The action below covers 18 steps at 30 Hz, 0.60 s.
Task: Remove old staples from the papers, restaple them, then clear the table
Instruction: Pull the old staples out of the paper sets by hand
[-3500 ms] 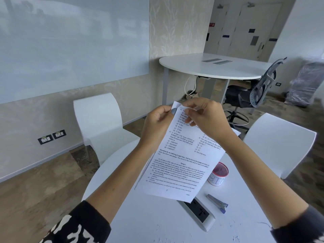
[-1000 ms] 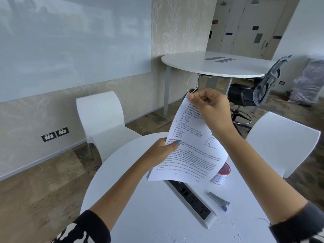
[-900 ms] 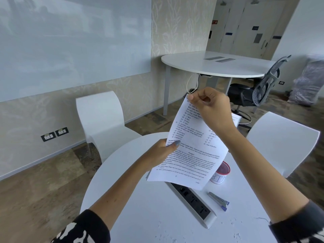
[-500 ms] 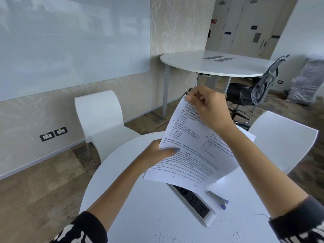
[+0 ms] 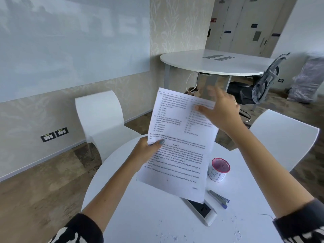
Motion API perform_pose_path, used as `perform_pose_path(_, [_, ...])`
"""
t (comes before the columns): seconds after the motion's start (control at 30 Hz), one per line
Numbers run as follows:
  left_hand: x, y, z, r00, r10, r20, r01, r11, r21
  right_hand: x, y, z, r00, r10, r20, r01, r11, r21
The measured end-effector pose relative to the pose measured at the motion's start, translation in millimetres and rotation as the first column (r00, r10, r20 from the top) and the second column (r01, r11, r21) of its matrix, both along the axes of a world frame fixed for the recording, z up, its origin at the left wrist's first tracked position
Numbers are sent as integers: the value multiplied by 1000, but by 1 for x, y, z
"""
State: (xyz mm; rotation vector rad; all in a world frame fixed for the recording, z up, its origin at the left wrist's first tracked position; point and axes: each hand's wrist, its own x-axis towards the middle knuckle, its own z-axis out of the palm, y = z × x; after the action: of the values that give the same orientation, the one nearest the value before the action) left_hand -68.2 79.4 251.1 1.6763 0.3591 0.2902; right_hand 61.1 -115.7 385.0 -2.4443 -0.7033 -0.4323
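Note:
The printed papers (image 5: 177, 155) hang upright above the round white table (image 5: 140, 216). My left hand (image 5: 145, 151) grips their left edge, thumb on the front. My right hand (image 5: 220, 111) is at the sheets' top right corner, blurred, with fingers spread; its thumb lies over the front of the page. A grey and blue stapler (image 5: 219, 199) lies on the table to the right of the papers. Small bits like pulled staples (image 5: 236, 234) are scattered on the near part of the table.
A white cup with a pink mesh rim (image 5: 219, 170) stands right of the papers. A power socket box (image 5: 203, 211) sits partly under them. White chairs (image 5: 103, 118) (image 5: 284, 137) flank the table. Another table (image 5: 210, 63) and an office chair (image 5: 259, 88) are behind.
My right hand let go of the top left corner and moved right to the top right corner, fingers now spread. The papers have swung more upright; my left hand still holds their left edge.

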Motion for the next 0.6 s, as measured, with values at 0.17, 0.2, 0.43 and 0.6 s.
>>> perform_pose_path(0.17, [0,6,2,996,69,56,-60,989,-137,11,-16,-40,887,239,-394,46,805,592])
perform_pose_path(0.2, [0,7,2,996,72,60,-62,986,-154,14,-19,-50,782,389,-486,60,729,682])
perform_pose_path(0.43, [3,-2,3,995,35,91,-15,978,-210,-8,-25,-98,274,693,-667,20,689,724])
perform_pose_path(0.6, [3,-8,5,997,20,78,-3,976,-220,-19,-13,-102,474,650,-593,71,643,762])
